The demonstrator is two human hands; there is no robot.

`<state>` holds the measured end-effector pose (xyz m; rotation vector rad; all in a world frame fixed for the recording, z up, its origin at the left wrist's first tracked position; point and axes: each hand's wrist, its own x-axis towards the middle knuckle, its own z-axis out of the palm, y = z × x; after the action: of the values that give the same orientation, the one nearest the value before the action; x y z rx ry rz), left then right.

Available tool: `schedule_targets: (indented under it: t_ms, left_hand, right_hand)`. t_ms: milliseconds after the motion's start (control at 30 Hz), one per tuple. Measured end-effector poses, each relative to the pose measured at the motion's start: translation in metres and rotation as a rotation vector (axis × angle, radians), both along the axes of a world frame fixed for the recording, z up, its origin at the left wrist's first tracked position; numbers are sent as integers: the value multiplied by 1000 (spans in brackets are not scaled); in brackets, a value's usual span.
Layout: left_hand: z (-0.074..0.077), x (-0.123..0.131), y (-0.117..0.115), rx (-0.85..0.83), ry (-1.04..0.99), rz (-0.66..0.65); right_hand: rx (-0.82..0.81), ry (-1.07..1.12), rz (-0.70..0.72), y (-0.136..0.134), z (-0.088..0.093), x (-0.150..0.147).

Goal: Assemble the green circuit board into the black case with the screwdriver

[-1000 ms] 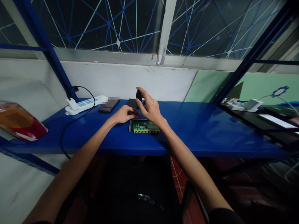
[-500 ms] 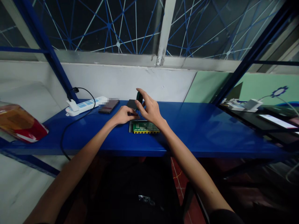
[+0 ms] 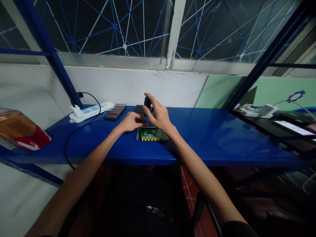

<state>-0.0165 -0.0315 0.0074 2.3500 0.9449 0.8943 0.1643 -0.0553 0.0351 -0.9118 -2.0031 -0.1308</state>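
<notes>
My right hand [image 3: 158, 115] grips the dark handle of a screwdriver [image 3: 147, 101], which stands about upright with its shaft pointing down. My left hand [image 3: 130, 121] is closed in a pinch low beside the shaft; what its fingertips hold is too small to make out. Just in front of both hands lies a green circuit board [image 3: 153, 133] with a row of yellow ports along its near edge, set in a grey metal tray. The right hand and wrist hide part of the board. Behind the fingers a flat black piece [image 3: 139, 109] lies on the table.
The blue table [image 3: 204, 138] carries a white power strip [image 3: 92, 112] with a black cable, and a phone [image 3: 115, 112] at the left back. A red and brown package [image 3: 23, 130] stands at far left. To the right are a white adapter [image 3: 268, 111] and dark devices.
</notes>
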Motion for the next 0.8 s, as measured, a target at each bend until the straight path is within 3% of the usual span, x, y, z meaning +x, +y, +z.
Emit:
schedule_targets:
  t_ms: [367, 600, 800]
  left_hand:
    - [3, 0, -1, -4, 39, -62]
    - [4, 2, -3, 9, -28, 33]
    - [3, -1, 0, 13, -3, -4]
  right_hand:
    - [-13, 38, 23, -1, 0, -1]
    - [-17, 33, 25, -2, 1, -1]
    - [-21, 19, 20, -1, 1, -1]
